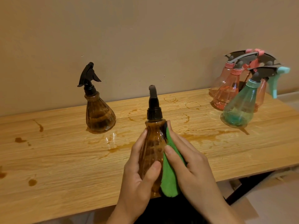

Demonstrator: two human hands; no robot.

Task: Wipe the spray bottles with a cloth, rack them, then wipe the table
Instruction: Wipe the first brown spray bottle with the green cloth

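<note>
- Left hand grips an amber bottle at lower centre of frame, above the bench.
- Right hand presses a green cloth against it (fingers curled).

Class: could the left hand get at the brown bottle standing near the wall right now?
Probably not yet: the left hand grips a second brown bottle, though the way to the standing bottle looks free.
</note>
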